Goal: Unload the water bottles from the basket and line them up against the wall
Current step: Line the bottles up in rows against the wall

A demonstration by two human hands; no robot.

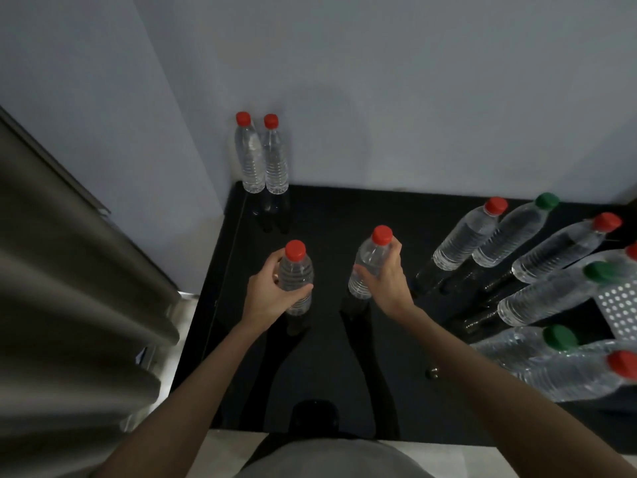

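My left hand grips a clear red-capped water bottle upright over the black glossy table. My right hand holds a second red-capped bottle, tilted slightly. Two red-capped bottles stand side by side against the pale wall at the table's far-left corner. Several more bottles with red and green caps stand at the right. A white perforated basket shows at the right edge, mostly cut off.
A brown curtain hangs along the left beside the table. The table's near edge runs just in front of my body, with pale floor below it. A small dark object lies on the table by my right forearm.
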